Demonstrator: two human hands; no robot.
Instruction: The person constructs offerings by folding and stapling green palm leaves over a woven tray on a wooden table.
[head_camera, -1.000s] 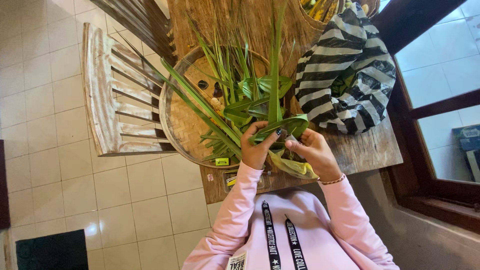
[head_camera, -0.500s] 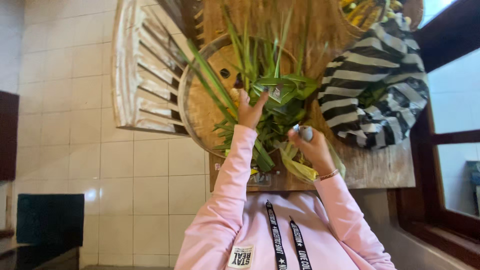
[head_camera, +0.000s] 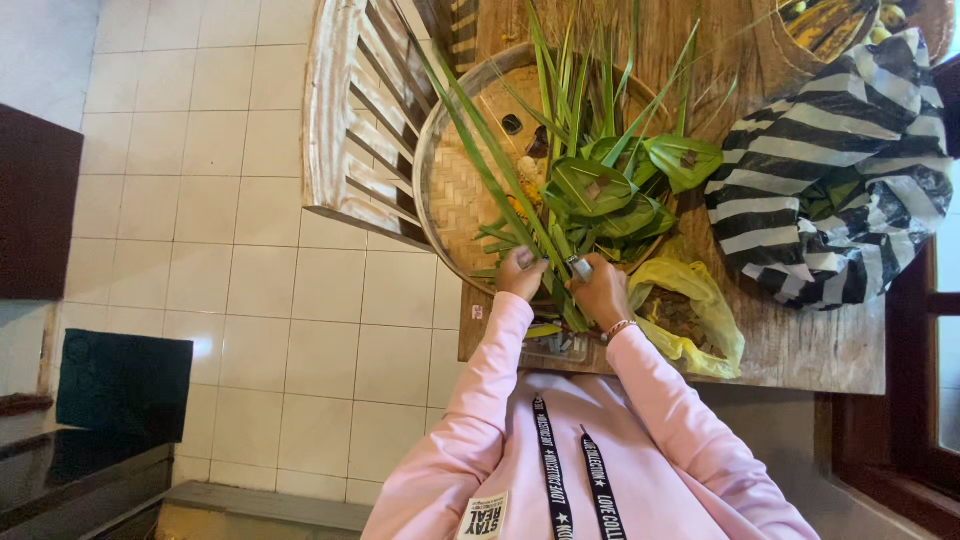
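While both hands (head_camera: 560, 285) apparently pinch long green leaf strips (head_camera: 500, 190), woven tray (head_camera: 450, 200) lies beneath.

A worn wooden bench (head_camera: 800, 345) stands on a floor of pale square tiles (head_camera: 230, 260), with a slatted wooden chair (head_camera: 345, 130) beside it, a dark mat (head_camera: 125, 385) nearby and a dark-framed window (head_camera: 900, 440) at right.

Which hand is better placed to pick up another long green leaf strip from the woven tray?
Probably the left hand. It rests on the long leaf strips at the woven tray edge, while the right hand grips a small grey tool.
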